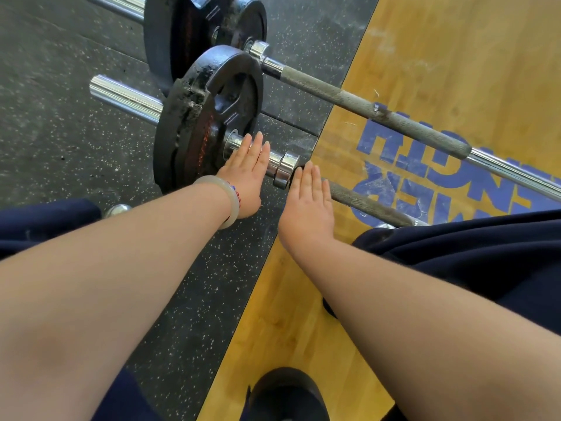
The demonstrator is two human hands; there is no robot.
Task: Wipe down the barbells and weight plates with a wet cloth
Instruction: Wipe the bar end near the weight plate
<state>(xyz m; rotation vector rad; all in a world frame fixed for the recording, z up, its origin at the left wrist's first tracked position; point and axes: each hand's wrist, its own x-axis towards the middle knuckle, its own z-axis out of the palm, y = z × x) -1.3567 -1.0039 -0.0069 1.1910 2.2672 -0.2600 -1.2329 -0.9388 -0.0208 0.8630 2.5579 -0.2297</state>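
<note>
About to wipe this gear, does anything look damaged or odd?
Yes: the near weight plate has a chipped, flaking rim, and the blue lettering on the wooden platform is scuffed. No cloth is visible in either hand.

Black weight plates [209, 117] with faint red lettering; chrome-silver barbell sleeves [126, 97] and dull grey knurled shafts [364, 101]. Left of frame, dark grey rubber flooring [60, 132] (white-speckled); right, yellow wood platform [470, 56] bearing blue lettering [425, 165]. Pale translucent bangle [226, 202]; navy clothing [485, 253].
</note>
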